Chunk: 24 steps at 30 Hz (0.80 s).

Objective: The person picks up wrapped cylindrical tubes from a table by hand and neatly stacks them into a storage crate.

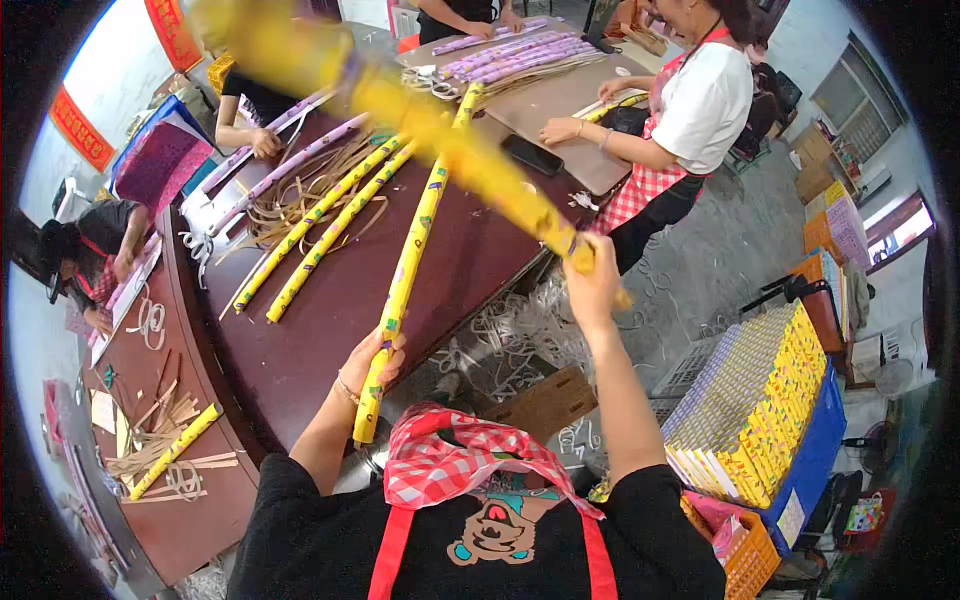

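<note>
Two long yellow patterned rolls are taking up the person's hands. One roll [408, 270] is slanting over the near edge of the dark red table [300, 350], and the left hand [360, 367] is closing around it just above its lower end. The other, a blurred roll [500, 195], is crossing in front of it high up, and the right hand [597, 280] is gripping it by its lower end. Whether the two are touching, the view is not showing.

Since each hand is holding so near an end, the far ends are probably swinging widely; a firm but gentle grip is suiting them, as squeezing hard could be creasing the wrap. Slow turning is likely sparing the paper from scuffs.

Beside them, two more yellow rolls [285, 302] are lying on the table near loose brown strips [285, 210]. Farther out, a phone [532, 155] is resting before a co-worker [700, 110], and purple rolls [520, 55] are lying beyond.
</note>
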Each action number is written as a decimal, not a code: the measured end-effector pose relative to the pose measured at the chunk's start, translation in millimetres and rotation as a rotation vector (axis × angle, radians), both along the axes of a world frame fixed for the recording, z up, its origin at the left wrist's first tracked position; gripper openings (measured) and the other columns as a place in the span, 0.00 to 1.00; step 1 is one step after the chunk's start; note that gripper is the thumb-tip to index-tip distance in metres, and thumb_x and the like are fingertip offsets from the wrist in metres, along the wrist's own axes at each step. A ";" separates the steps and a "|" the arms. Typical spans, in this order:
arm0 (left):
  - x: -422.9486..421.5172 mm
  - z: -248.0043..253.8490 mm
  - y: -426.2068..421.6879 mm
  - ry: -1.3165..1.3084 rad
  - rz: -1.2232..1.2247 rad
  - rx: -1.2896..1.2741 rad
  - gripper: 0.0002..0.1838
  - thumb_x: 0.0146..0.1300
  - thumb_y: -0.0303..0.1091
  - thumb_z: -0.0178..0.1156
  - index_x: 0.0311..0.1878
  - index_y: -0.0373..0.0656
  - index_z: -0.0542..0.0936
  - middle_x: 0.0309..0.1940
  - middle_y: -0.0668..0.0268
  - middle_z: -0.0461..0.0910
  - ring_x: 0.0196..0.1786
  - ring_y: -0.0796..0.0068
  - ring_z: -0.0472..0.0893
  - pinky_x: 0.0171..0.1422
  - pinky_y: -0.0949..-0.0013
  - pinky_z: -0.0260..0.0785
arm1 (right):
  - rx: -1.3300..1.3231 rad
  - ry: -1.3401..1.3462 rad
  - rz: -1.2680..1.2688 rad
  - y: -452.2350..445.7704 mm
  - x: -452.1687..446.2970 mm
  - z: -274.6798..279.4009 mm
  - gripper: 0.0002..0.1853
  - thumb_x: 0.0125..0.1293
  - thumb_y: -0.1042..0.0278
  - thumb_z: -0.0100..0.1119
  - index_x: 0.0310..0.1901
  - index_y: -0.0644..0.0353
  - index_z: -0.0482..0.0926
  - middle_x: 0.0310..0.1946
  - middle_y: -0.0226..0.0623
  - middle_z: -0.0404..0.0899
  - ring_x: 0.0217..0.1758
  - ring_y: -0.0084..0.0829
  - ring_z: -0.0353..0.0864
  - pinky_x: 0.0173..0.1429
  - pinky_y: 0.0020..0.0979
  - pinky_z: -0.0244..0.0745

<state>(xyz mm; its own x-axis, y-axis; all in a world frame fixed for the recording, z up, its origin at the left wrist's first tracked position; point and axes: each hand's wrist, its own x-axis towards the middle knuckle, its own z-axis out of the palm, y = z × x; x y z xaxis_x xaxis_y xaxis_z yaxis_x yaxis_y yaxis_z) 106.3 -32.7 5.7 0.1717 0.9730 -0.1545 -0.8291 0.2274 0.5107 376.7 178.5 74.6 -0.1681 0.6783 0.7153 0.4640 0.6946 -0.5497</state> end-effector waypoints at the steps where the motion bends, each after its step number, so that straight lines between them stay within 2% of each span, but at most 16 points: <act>1: 1.3 7.2 -0.9 0.015 -0.001 -0.013 0.24 0.64 0.42 0.48 0.60 0.45 0.58 0.31 0.69 0.65 0.19 0.83 0.63 0.16 0.83 0.56 | 0.031 -0.069 -0.011 0.4 12.8 -6.6 0.13 0.47 0.77 0.59 0.36 0.63 0.70 0.32 0.42 0.70 0.36 0.41 0.72 0.42 0.33 0.67; 2: 2.8 11.6 1.5 0.032 -0.007 -0.024 0.23 0.64 0.42 0.48 0.59 0.45 0.59 0.31 0.69 0.65 0.19 0.82 0.63 0.15 0.83 0.56 | 0.074 -0.104 -0.036 -2.4 21.8 -5.7 0.13 0.39 0.81 0.57 0.31 0.61 0.71 0.31 0.41 0.70 0.36 0.43 0.72 0.41 0.36 0.67; 3: -0.4 6.2 2.4 0.035 -0.020 -0.018 0.23 0.64 0.42 0.48 0.59 0.45 0.59 0.31 0.69 0.65 0.19 0.82 0.63 0.15 0.83 0.56 | 0.079 -0.101 -0.050 -1.3 29.6 -7.7 0.13 0.39 0.81 0.57 0.31 0.61 0.71 0.31 0.41 0.70 0.36 0.43 0.72 0.41 0.36 0.67; 5: -6.0 -6.2 -1.7 -0.122 -0.118 -0.063 0.20 0.63 0.43 0.49 0.53 0.44 0.63 0.30 0.69 0.65 0.18 0.82 0.63 0.14 0.82 0.56 | 0.247 -0.212 -0.013 -0.8 43.2 -10.1 0.14 0.36 0.82 0.56 0.29 0.59 0.71 0.29 0.39 0.70 0.34 0.42 0.72 0.38 0.37 0.67; 6: -4.7 -7.5 -1.7 -0.134 -0.164 -0.003 0.17 0.62 0.44 0.50 0.47 0.43 0.65 0.29 0.69 0.65 0.17 0.82 0.63 0.13 0.82 0.56 | 0.284 -0.225 -0.017 -2.7 46.9 -8.7 0.12 0.36 0.81 0.56 0.27 0.58 0.71 0.28 0.38 0.70 0.33 0.41 0.71 0.37 0.37 0.66; 7: -3.2 -8.7 -3.0 -0.008 -0.112 -0.063 0.17 0.61 0.45 0.50 0.45 0.43 0.66 0.29 0.70 0.66 0.16 0.82 0.63 0.11 0.82 0.55 | 0.282 -0.226 -0.031 -5.7 50.7 -5.6 0.12 0.36 0.81 0.56 0.27 0.58 0.71 0.28 0.38 0.70 0.33 0.41 0.71 0.37 0.37 0.66; 12: 11.8 13.8 -1.3 -0.005 -0.209 -0.041 0.15 0.62 0.47 0.49 0.37 0.44 0.66 0.15 0.69 0.63 0.09 0.81 0.62 0.09 0.82 0.55 | 0.391 -0.309 -0.031 3.1 62.9 3.8 0.12 0.37 0.77 0.58 0.28 0.58 0.71 0.29 0.38 0.70 0.35 0.41 0.72 0.39 0.40 0.67; 13: 20.7 22.2 -1.2 0.049 -0.079 -0.182 0.16 0.61 0.48 0.49 0.33 0.44 0.65 0.11 0.69 0.60 0.07 0.79 0.60 0.09 0.81 0.56 | 0.393 -0.318 -0.004 3.7 68.1 10.0 0.12 0.37 0.75 0.58 0.29 0.57 0.72 0.30 0.37 0.70 0.37 0.41 0.72 0.41 0.40 0.67; 15: 8.4 0.0 2.8 -0.106 -0.258 -0.116 0.17 0.61 0.49 0.49 0.36 0.43 0.67 0.13 0.67 0.61 0.08 0.78 0.62 0.08 0.80 0.57 | 0.413 -0.349 -0.032 7.2 73.8 15.0 0.12 0.39 0.72 0.58 0.30 0.57 0.73 0.31 0.36 0.70 0.37 0.40 0.72 0.41 0.39 0.67; 17: 6.5 -10.9 1.7 -0.183 -0.167 -0.122 0.17 0.61 0.47 0.50 0.42 0.42 0.67 0.16 0.64 0.64 0.09 0.75 0.63 0.08 0.78 0.58 | 0.496 -0.316 -0.009 13.3 73.8 17.7 0.11 0.41 0.73 0.58 0.30 0.56 0.73 0.29 0.33 0.70 0.36 0.37 0.72 0.40 0.37 0.68; 18: 8.6 -5.5 9.1 -0.235 -0.268 -0.003 0.19 0.61 0.46 0.49 0.46 0.41 0.67 0.20 0.63 0.65 0.10 0.73 0.65 0.08 0.76 0.61 | 0.513 -0.320 -0.015 12.6 73.0 21.8 0.10 0.41 0.73 0.59 0.30 0.55 0.72 0.28 0.33 0.69 0.35 0.36 0.72 0.40 0.37 0.67; 20: 8.4 -5.4 -2.2 -0.145 -0.139 -0.097 0.29 0.55 0.56 0.54 0.48 0.39 0.67 0.20 0.62 0.67 0.10 0.74 0.64 0.10 0.76 0.62 | 0.534 -0.323 -0.033 13.2 73.8 27.1 0.10 0.42 0.73 0.59 0.29 0.55 0.72 0.28 0.32 0.69 0.35 0.35 0.72 0.40 0.36 0.67; 22: -4.9 -14.6 7.4 -0.121 -0.516 0.193 0.44 0.43 0.66 0.59 0.53 0.38 0.64 0.27 0.58 0.73 0.15 0.73 0.70 0.15 0.76 0.65 | 0.588 -0.342 -0.054 14.5 73.0 27.9 0.09 0.43 0.74 0.59 0.28 0.55 0.71 0.28 0.32 0.68 0.36 0.35 0.71 0.43 0.37 0.67; 23: -8.2 -22.1 5.8 -0.205 -0.576 0.222 0.51 0.39 0.66 0.61 0.59 0.35 0.58 0.37 0.54 0.75 0.21 0.73 0.74 0.19 0.76 0.67 | 0.588 -0.340 -0.060 14.8 73.2 28.5 0.09 0.43 0.74 0.59 0.28 0.55 0.71 0.28 0.32 0.68 0.36 0.35 0.71 0.43 0.37 0.67; 24: 2.4 -4.6 -3.5 -0.068 -0.317 0.093 0.54 0.38 0.65 0.62 0.61 0.34 0.55 0.39 0.52 0.74 0.24 0.72 0.76 0.23 0.75 0.69 | 0.574 -0.300 -0.076 14.9 74.0 29.5 0.09 0.43 0.74 0.59 0.28 0.55 0.71 0.29 0.32 0.68 0.36 0.35 0.71 0.45 0.37 0.66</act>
